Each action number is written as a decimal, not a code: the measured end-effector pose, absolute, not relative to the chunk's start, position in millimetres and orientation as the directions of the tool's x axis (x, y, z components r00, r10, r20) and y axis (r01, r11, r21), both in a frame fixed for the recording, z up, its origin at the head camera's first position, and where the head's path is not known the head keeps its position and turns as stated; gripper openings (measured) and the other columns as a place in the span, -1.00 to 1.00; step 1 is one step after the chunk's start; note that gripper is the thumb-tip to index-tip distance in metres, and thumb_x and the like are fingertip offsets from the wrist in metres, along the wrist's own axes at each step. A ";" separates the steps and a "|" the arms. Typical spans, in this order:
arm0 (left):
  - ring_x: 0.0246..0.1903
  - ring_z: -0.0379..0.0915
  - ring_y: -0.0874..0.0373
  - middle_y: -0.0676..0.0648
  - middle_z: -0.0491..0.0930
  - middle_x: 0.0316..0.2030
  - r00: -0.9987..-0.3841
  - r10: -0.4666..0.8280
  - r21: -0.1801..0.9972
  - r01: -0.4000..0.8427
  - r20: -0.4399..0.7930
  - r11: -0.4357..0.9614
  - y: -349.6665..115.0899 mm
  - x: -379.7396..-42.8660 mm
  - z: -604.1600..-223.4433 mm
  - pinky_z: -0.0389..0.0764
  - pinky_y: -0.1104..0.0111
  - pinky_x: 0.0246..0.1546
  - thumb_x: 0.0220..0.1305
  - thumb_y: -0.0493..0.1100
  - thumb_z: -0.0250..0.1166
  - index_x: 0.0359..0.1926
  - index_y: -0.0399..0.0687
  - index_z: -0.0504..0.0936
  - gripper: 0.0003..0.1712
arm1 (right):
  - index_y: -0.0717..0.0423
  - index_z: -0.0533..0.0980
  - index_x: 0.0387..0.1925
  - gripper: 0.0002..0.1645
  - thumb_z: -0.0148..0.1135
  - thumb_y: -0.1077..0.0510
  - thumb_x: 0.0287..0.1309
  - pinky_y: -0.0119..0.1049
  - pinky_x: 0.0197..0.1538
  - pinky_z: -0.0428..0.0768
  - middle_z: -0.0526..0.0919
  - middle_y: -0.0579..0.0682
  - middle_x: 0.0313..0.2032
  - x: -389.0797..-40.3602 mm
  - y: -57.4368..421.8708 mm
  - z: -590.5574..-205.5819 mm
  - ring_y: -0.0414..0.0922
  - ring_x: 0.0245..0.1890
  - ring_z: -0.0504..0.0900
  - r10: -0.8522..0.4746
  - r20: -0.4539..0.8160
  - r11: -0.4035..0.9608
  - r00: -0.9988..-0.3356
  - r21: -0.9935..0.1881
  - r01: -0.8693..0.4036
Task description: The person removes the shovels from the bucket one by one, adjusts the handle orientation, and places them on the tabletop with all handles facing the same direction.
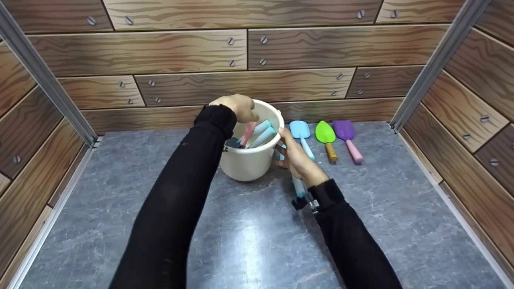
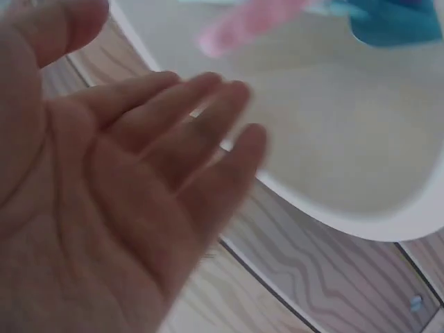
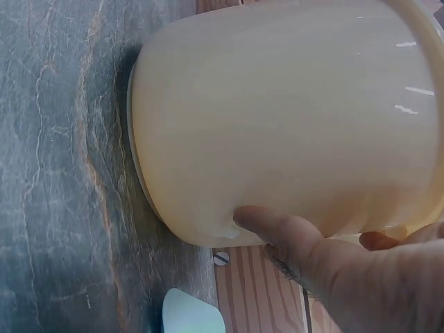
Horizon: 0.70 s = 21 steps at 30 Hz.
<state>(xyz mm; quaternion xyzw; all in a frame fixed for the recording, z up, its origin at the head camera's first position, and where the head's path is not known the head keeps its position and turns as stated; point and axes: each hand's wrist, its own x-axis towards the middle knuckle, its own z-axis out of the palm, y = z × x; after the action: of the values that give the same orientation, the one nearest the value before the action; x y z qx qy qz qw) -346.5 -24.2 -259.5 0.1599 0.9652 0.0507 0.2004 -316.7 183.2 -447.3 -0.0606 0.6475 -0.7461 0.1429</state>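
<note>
My left hand (image 1: pixel 237 107) is over the mouth of a white bucket (image 1: pixel 245 166). Its fingers are extended and hold nothing in the left wrist view. Inside the bucket, a pink handle (image 1: pixel 247 132) and light blue handles (image 1: pixel 263 136) lean toward the rim, with a teal blade (image 2: pixel 395 24) beside them. My right hand (image 1: pixel 296 156) touches the bucket's right side, thumb near the rim. One finger lies against the outer wall in the right wrist view. Under that hand is a toy shovel with a light blue handle (image 1: pixel 298 186), partly hidden.
Right of the bucket lie a light blue toy shovel (image 1: pixel 300 129), a green one (image 1: pixel 325 132) with a brown handle, and a purple one (image 1: pixel 344 129) with a pink handle. Wood-patterned walls (image 1: pixel 192 52) enclose the grey marbled floor (image 1: pixel 249 233) at the back and sides.
</note>
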 end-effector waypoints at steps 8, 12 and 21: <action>0.56 0.65 -0.25 -0.19 0.69 0.57 -0.932 0.316 0.240 0.271 -0.175 0.932 -24.3 -367.3 -285.6 0.65 -0.18 0.63 0.76 0.02 0.27 0.49 -0.11 0.76 -0.49 | -0.07 -0.15 0.94 -0.06 -0.26 -0.31 0.83 0.67 0.79 0.16 -0.17 0.13 0.96 -316.6 180.4 -448.8 0.33 0.97 -0.25 -0.286 -0.088 -0.134 -0.954 -0.982 0.131; 0.53 0.67 -0.22 -0.18 0.72 0.53 -0.938 0.288 0.241 0.239 -0.194 0.941 -21.3 -367.4 -287.6 0.66 -0.15 0.61 0.74 0.01 0.28 0.40 -0.10 0.81 -0.54 | -0.06 -0.18 0.95 -0.04 -0.28 -0.32 0.82 0.69 0.78 0.16 -0.19 0.14 0.96 -316.6 180.0 -448.1 0.35 0.96 -0.26 -0.290 -0.088 -0.130 -0.953 -0.983 0.130; 0.27 0.70 -0.02 -0.06 0.83 0.32 -0.908 0.335 0.131 0.311 -0.252 0.941 -9.9 -365.5 -293.9 0.72 -0.08 0.49 0.68 0.16 0.28 0.24 0.05 0.85 -0.57 | -0.06 -0.19 0.96 -0.03 -0.27 -0.33 0.82 0.68 0.80 0.13 -0.24 0.14 0.97 -317.1 181.6 -448.6 0.36 0.96 -0.28 -0.283 -0.099 -0.125 -0.954 -0.982 0.139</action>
<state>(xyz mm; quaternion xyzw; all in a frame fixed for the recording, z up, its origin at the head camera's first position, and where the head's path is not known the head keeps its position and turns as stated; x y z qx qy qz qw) -365.5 -9.9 -293.9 0.1657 0.9756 0.0440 0.1368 -317.1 181.6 -448.6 -0.0556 0.6462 -0.7479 0.1412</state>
